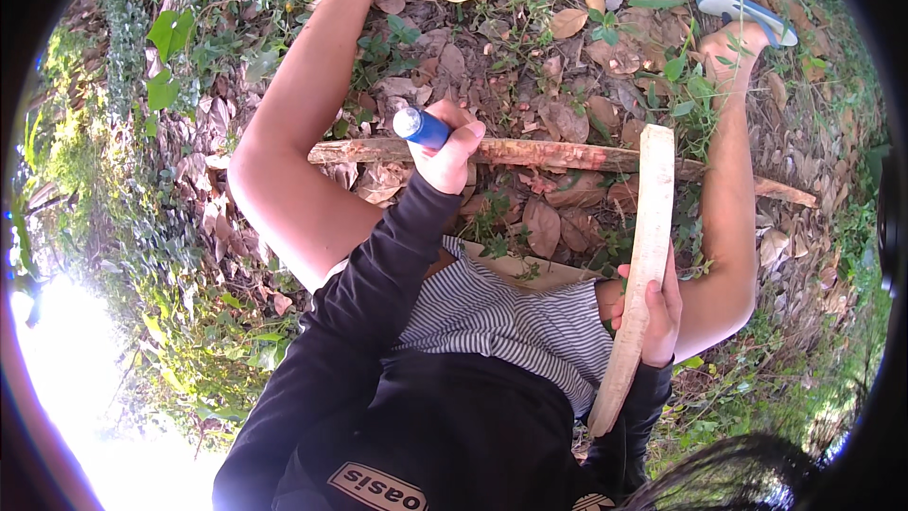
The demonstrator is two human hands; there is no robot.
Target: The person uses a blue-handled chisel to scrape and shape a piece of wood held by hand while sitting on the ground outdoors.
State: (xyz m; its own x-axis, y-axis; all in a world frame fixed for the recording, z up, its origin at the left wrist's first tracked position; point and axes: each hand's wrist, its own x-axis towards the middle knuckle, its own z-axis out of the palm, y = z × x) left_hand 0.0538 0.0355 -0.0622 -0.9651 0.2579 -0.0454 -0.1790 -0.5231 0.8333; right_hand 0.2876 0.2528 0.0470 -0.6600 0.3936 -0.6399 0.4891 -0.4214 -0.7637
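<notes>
My left hand (446,163) is wrapped around a blue, round handle (432,132) with a whitish, rough-looking end facing up. Whatever extends from its other end is hidden by my fist. On the right side, my right hand (666,322) grips a long, pale, slightly curved strip of wood (651,218) below its middle, held upright with its top leaning a little right. Behind my left hand, a long reddish-brown piece of wood (558,154) lies across the ground between my legs, apart from the pale strip as far as I can tell.
Dry brown leaves (541,227) cover the soil between my bent legs. Green plants (175,33) grow thickly at the left. A blue-and-white sandal (752,17) is at my right foot. Something flat and tan (530,272) shows beneath my striped shorts.
</notes>
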